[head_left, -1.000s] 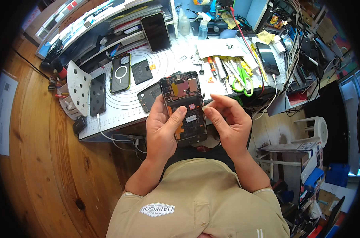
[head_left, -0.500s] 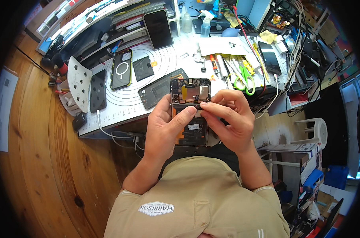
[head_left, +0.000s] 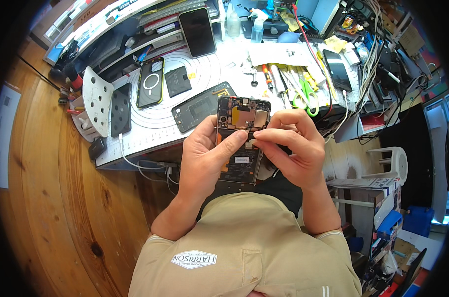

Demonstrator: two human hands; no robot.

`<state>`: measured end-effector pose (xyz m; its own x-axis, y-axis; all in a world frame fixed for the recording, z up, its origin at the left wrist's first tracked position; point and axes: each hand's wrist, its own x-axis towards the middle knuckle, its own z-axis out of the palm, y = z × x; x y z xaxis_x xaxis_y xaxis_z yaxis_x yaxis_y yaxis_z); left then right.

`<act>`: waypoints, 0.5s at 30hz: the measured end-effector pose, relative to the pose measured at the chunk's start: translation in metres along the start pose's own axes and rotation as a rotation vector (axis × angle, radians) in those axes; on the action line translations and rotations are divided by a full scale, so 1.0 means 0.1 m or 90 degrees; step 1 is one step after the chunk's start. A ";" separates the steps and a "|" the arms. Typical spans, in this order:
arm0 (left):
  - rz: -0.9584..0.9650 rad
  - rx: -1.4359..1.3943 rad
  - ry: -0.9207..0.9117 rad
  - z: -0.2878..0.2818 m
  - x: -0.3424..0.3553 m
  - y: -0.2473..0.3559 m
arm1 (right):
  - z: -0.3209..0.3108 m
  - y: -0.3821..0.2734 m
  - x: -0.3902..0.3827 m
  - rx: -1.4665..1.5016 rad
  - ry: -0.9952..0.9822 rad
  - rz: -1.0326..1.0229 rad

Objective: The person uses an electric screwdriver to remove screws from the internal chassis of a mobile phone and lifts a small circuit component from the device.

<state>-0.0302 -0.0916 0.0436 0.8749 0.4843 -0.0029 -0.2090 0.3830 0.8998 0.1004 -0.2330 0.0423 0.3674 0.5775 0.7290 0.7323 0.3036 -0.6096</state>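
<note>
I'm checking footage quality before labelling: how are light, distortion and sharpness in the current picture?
Head view: the white mat is glaringly bright, nearly washed out in places; head view: the wooden floor's boards bend near the dark fisheye rim; head view: the left hand shows no obvious motion blur, but the opened phone's finest parts are too small to tell.

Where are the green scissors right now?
In the head view, the green scissors lie right of the middle, just beyond the person's right hand and to the left of the dark phone on that side.
</note>
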 end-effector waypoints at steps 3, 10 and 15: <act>0.007 0.013 0.004 0.00 -0.01 -0.01 | 0.00 0.01 0.01 -0.021 0.005 -0.015; 0.002 0.043 0.030 0.01 -0.03 -0.01 | 0.00 -0.01 0.01 -0.064 -0.001 -0.026; -0.008 0.044 0.050 0.02 -0.03 -0.02 | 0.01 0.02 -0.02 -0.076 0.007 -0.040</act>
<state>-0.0314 -0.0954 0.0430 0.8397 0.5411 -0.0458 -0.1657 0.3355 0.9273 0.1006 -0.2324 0.0388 0.3244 0.5522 0.7680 0.8169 0.2459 -0.5218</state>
